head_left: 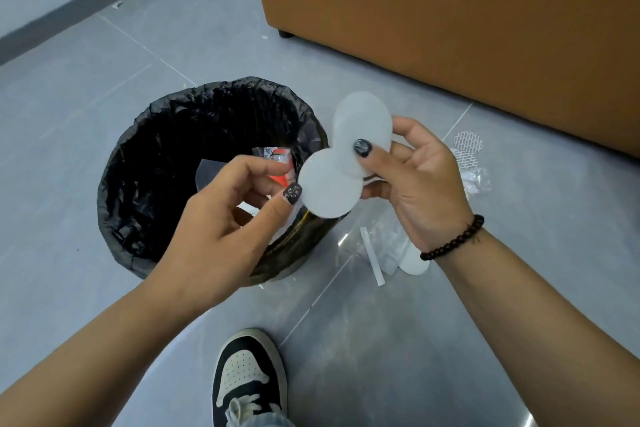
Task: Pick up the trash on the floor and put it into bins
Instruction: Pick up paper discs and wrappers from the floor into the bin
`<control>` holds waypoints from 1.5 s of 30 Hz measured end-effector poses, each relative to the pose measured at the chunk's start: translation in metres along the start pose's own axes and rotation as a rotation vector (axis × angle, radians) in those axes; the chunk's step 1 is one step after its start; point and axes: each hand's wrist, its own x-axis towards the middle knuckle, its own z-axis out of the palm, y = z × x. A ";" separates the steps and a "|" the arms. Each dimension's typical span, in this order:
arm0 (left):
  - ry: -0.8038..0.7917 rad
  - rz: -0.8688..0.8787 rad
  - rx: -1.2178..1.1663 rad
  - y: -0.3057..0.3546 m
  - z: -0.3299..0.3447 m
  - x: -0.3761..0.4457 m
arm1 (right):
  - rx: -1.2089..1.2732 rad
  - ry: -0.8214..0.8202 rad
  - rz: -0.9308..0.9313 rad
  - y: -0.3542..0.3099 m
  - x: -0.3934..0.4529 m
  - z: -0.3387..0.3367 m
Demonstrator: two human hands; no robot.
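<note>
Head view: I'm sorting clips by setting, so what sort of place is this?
Probably an office or lounge, though that is uncertain: a grey tiled floor, a brown sofa on short feet, a dark baseboard, and a bin lined with a black bag.

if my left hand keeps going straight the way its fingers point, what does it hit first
Most likely the lower white disc, which the left hand already pinches at its edge. Past it is the right hand, holding more discs. Depth is hard to judge from this one view.
</note>
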 end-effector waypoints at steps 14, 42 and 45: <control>0.083 -0.106 -0.088 0.002 0.005 -0.001 | -0.478 -0.153 -0.119 0.015 -0.017 0.010; 0.069 0.130 0.557 -0.022 -0.006 -0.005 | -0.795 0.549 0.393 0.105 0.003 -0.122; 0.053 0.111 0.502 -0.021 -0.004 -0.005 | -0.394 0.482 0.247 0.067 0.008 -0.078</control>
